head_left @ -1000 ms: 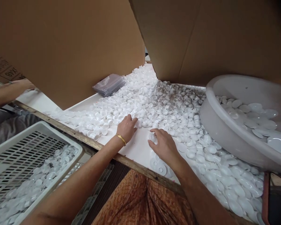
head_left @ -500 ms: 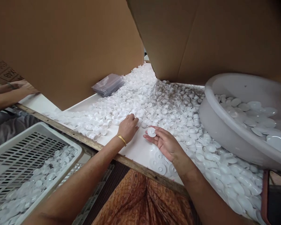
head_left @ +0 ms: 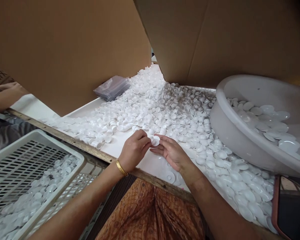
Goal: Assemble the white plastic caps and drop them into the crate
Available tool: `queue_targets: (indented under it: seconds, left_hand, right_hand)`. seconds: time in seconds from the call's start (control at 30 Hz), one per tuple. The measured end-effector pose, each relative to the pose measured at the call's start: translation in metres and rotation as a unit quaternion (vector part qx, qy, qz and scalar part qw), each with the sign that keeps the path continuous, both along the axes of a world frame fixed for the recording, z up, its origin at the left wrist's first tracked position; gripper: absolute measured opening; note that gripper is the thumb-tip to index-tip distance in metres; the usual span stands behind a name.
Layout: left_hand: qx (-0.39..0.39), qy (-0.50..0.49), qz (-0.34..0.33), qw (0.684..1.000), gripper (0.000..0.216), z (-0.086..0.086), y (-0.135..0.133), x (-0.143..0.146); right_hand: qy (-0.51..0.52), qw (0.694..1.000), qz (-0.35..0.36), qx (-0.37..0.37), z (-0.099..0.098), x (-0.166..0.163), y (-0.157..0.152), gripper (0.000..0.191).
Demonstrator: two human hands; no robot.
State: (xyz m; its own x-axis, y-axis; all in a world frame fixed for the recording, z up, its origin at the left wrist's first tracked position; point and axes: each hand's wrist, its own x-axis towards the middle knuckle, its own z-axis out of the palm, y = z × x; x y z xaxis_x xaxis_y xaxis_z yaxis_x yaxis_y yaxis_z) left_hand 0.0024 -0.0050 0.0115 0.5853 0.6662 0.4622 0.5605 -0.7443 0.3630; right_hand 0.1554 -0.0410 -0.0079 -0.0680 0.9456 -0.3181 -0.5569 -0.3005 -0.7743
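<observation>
My right hand (head_left: 173, 152) pinches a round white plastic disc (head_left: 156, 140) by its edge, just above the table. Against the disc's left side, the fingertips of my left hand (head_left: 135, 148) are closed, and a small white part seems to be between them, mostly hidden. Under my right hand lie several flat white discs with raised centres (head_left: 169, 176). Just beyond both hands spreads a large heap of small white plastic caps (head_left: 140, 113).
A white perforated basket (head_left: 37, 135) of white pieces stands at left. At right are a large plastic tub (head_left: 222, 116) with white discs and a phone-like dark object (head_left: 292, 206). Cardboard panels (head_left: 90, 50) rise behind a plastic-wrapped pack (head_left: 112, 87). Another person's hand (head_left: 11, 93) is far left.
My left hand has come from the heap's edge to meet the disc in my right hand. The disc has shifted slightly left. The whole view has moved a little.
</observation>
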Motion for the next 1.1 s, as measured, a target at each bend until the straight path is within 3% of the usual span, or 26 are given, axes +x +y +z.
queue_targets:
  seconds: [0.33,0.63,0.83,0.97,1.03,1.1]
  left_hand:
    - [0.128,0.091,0.006,0.988,0.016,-0.004,-0.006,0.013]
    - [0.153,0.073,-0.042,0.985,0.012,-0.007,-0.006,0.019]
    - [0.059,-0.021,-0.076,0.995,0.017,-0.001,-0.012,0.018]
    - [-0.049,-0.130,0.026,0.990,0.020,0.004,-0.013,0.014]
    - [-0.116,-0.132,0.088,0.981,0.026,0.002,-0.011,0.014]
    - [-0.171,-0.112,0.102,0.973,0.025,-0.001,-0.009,0.016]
  right_hand:
    - [-0.012,0.997,0.013,0.073,0.003,-0.001,-0.002,0.029]
    - [-0.048,0.993,-0.024,0.109,0.004,-0.002,-0.003,0.028]
    - [-0.107,0.986,-0.057,0.113,-0.002,-0.001,0.000,0.029]
    - [-0.150,0.980,-0.057,0.115,-0.001,-0.002,-0.002,0.033]
    - [-0.190,0.970,-0.036,0.148,-0.001,-0.004,-0.005,0.034]
    - [-0.246,0.947,-0.029,0.203,0.001,-0.006,-0.008,0.033]
